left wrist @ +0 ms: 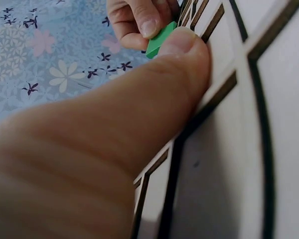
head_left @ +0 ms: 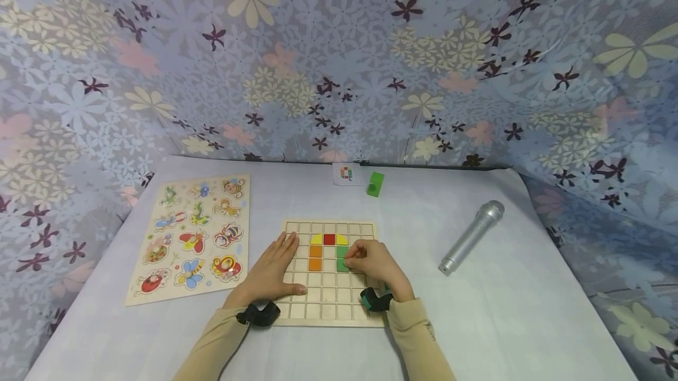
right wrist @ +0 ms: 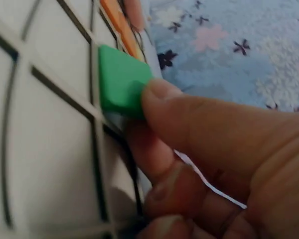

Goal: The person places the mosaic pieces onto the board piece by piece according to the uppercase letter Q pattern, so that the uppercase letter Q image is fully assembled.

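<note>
A wooden grid board (head_left: 328,312) lies flat on the table. My left hand (head_left: 272,269) rests on its left side with straight fingers, thumb spread toward the middle. Between thumb and fingertips, my right hand (head_left: 377,262) pinches a green square tile (right wrist: 122,79) at the board, right of centre; in the right wrist view the tile looks slightly tilted over its cell. Just above it sits another green tile (head_left: 342,250). A red tile (head_left: 329,239) lies between two yellow rounded pieces (head_left: 316,239) in the upper row. Two orange tiles (head_left: 315,251) form a column on the left.
Behind the board are a small pattern card (head_left: 346,174) and a green block (head_left: 375,184). An insect puzzle board (head_left: 185,239) lies at the left, and a silver microphone (head_left: 471,238) at the right. Flowered cloth (head_left: 339,75) hangs behind the table.
</note>
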### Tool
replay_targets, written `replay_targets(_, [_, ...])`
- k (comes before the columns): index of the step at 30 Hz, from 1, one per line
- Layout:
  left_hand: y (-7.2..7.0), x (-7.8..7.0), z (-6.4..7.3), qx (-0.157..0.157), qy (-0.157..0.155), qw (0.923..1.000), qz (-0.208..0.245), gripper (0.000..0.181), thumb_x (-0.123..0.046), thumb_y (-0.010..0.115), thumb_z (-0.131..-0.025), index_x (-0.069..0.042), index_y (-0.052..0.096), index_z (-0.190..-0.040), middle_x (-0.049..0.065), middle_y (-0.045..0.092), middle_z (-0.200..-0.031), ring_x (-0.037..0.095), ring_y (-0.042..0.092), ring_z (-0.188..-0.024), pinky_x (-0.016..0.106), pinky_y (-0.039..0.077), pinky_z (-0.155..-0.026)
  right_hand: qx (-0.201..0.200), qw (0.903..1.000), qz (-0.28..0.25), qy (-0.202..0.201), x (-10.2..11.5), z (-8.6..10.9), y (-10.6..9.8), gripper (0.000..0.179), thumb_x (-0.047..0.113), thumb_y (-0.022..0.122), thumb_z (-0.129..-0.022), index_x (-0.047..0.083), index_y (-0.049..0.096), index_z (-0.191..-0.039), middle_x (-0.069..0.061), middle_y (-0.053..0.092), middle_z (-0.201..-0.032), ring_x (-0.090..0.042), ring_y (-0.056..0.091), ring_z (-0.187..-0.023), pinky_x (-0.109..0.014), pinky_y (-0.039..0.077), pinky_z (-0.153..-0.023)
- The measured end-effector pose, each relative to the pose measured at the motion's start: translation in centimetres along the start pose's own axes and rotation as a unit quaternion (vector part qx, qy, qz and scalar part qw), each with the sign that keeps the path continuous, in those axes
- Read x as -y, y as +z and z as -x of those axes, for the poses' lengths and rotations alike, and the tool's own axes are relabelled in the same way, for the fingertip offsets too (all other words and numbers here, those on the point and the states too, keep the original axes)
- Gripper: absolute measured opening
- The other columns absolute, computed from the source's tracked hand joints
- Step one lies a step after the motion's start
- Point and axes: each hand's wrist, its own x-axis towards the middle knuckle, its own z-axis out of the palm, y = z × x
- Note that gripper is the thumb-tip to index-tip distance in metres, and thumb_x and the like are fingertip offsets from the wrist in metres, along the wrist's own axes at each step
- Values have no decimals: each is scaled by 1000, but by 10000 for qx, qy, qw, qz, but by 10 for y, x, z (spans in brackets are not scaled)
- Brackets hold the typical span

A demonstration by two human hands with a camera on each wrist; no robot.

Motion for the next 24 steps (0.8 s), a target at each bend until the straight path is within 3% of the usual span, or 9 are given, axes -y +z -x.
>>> replay_targets(8, [0,0,1,-6,3,10000,23,110,-53,73,-78,3,15,-153,17,9,-163,37,4,-151,52,9,-123,-176,9993,339,63,4,1,6,5,13,73,-84,12,69,-81,3,62,-69,-10,52,-65,-23,44,-64])
replay_targets(13, [3,1,-2,26,27,10000,-9,110,-53,73,-78,2,15,-153,17,8,-163,36,3,-151,51,9,-123,-370,9993,40,58,-5,7,-10,8,14,69,-89,10,71,-95,-3,67,-83,-11,55,-69,-22,46,-60])
replay_targets(18, [3,1,-2,80,46,10000,-26,110,-53,72,-79,2,14,-153,17,7,-163,36,2,-152,50,8,-123,-918,9946,-280,395,-24,27,-35,18,12,65,-92,5,68,-108,-11,68,-95,-15,58,-67,-24,48,-51])
replay_targets(24, [3,2,0,56,-7,10000,-69,110,-52,72,-79,3,13,-153,17,7,-163,36,2,-151,50,8,-123,-963,9921,-174,787,-46,58,-46,25,12,70,-87,7,68,-112,-11,70,-105,-10,52,-64,-21,44,-53])
